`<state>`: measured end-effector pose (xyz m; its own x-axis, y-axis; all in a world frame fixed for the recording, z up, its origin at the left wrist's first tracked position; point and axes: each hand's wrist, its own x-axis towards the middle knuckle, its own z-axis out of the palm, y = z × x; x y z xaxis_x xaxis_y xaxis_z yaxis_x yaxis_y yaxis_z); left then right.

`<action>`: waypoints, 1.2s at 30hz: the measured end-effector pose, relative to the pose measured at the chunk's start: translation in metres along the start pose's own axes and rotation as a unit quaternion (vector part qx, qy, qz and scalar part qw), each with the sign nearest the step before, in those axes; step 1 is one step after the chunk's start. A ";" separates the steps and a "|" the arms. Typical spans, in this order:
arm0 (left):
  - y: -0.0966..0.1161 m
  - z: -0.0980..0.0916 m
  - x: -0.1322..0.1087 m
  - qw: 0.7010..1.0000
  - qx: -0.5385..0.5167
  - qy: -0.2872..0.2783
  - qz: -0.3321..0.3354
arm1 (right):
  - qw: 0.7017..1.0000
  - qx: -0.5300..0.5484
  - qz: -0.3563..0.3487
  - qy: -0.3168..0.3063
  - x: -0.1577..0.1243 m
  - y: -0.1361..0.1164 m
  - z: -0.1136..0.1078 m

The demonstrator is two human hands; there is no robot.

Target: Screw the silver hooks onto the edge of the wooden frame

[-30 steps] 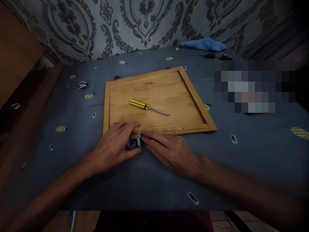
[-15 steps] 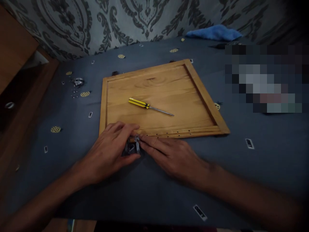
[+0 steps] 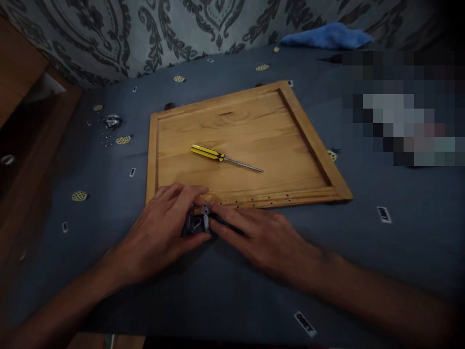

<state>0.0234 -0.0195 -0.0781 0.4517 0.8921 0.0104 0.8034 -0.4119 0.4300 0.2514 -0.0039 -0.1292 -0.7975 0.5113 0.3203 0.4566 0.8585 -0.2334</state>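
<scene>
A framed wooden panel point(image 3: 247, 121) lies flat on a dark blue patterned cloth point(image 3: 225, 291). A small grey metal hinge point(image 3: 199, 220) sits against the panel's near edge, close to its left corner. My left hand point(image 3: 160, 232) curls around the hinge from the left, fingers closed on it. My right hand point(image 3: 261, 237) reaches in from the right, its fingertips pressed on the hinge's round part. A yellow-handled screwdriver point(image 3: 209, 153) rests on the panel, shaft pointing right. A row of small holes point(image 3: 261, 198) runs along the near rail.
A second metal fitting point(image 3: 112, 120) with tiny screws beside it lies on the cloth at the left. A blue rag point(image 3: 327, 36) sits at the back right by the patterned wall. A blurred-out area covers the right side. Wooden furniture point(image 3: 22, 72) stands at the left.
The view has drifted so the panel sits slightly higher and to the right. Both hands stay on the hinge at the near edge, with only small finger shifts.
</scene>
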 end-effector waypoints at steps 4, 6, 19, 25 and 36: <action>0.000 0.001 0.000 1.000 -0.002 0.001 -0.003 | 1.000 -0.006 -0.007 -0.003 0.001 0.000 0.001; 0.000 0.000 0.000 1.000 -0.003 -0.001 -0.005 | 1.000 -0.008 -0.001 0.004 0.001 0.000 0.002; 0.001 0.001 0.000 1.000 0.000 -0.003 -0.001 | 1.000 -0.010 -0.004 0.004 -0.001 0.000 0.002; 0.003 -0.001 0.001 1.000 -0.005 -0.016 -0.011 | 0.999 -0.034 -0.003 -0.014 0.002 -0.001 -0.001; 0.001 0.000 0.001 1.000 -0.006 -0.007 -0.010 | 0.999 -0.041 -0.013 -0.008 0.001 -0.002 -0.001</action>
<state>0.0251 -0.0195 -0.0778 0.4411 0.8974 -0.0103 0.8079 -0.3920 0.4401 0.2497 -0.0052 -0.1279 -0.8148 0.4894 0.3107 0.4668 0.8718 -0.1487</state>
